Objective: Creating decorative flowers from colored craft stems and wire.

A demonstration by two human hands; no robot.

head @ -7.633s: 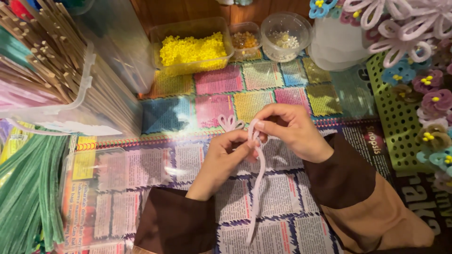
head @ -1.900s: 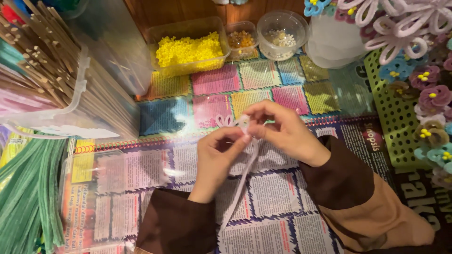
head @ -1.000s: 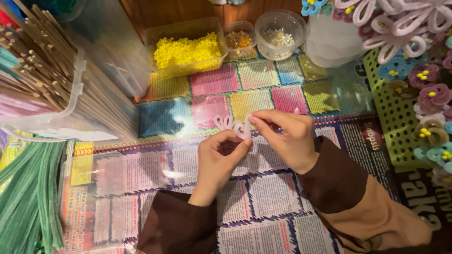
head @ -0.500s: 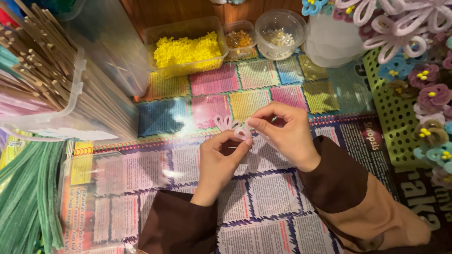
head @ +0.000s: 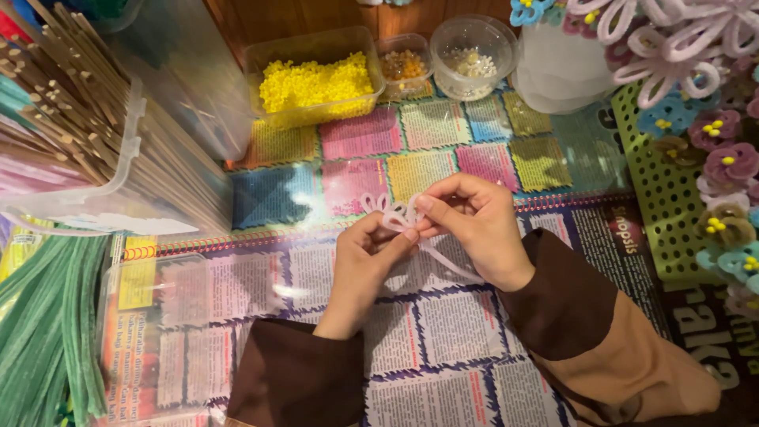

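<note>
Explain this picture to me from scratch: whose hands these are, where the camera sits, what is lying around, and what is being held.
The camera is worn on a person's head and looks down at their own two bare hands. The left hand and right hand together pinch a pale pink fuzzy wire bent into small loops. They work over printed paper sheets. Behind lie a tub of yellow beads, two small bead cups, wooden sticks, green fuzzy wires on the left, and finished wire flowers on the right.

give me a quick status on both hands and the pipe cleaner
Left hand and right hand both pinching the pale pink pipe cleaner. Loops formed, tail trailing toward the right wrist. Nothing blocking; yellow bead tub sits apart.
</note>
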